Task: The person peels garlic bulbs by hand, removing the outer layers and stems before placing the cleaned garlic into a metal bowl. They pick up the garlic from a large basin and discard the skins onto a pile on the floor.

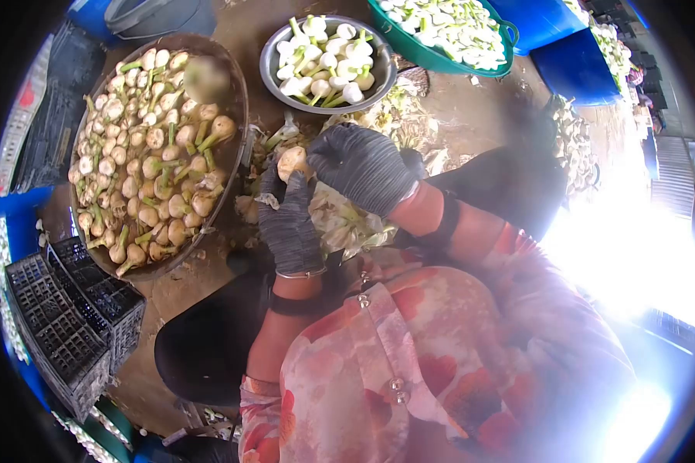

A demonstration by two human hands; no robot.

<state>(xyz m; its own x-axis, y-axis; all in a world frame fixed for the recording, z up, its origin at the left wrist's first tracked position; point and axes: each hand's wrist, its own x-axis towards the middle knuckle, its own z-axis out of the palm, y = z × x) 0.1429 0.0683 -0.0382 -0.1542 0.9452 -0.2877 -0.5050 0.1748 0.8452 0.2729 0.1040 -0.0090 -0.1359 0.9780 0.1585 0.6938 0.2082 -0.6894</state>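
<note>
My left hand (289, 224), in a dark grey glove, is closed around a brownish-white garlic bulb (293, 163). A green-white stalk (284, 131) shows just above the bulb. My right hand (363, 166), gloved alike, is curled against the bulb's right side; what its fingers pinch is hidden. Pale peelings and leaves (347, 220) lie in a heap beneath both hands. To the left, a wide round tub (243, 116) holds many unpeeled bulbs with short green stems. Beyond my hands stands a metal basin (266, 65) of clean white bulbs.
A green basin (409, 58) full of white bulbs stands at the back. Blue containers (571, 69) are at the back right, and a grey bucket (158, 19) at the back left. Black plastic crates (77, 316) stand at the left. More bulbs (575, 150) are piled at the right.
</note>
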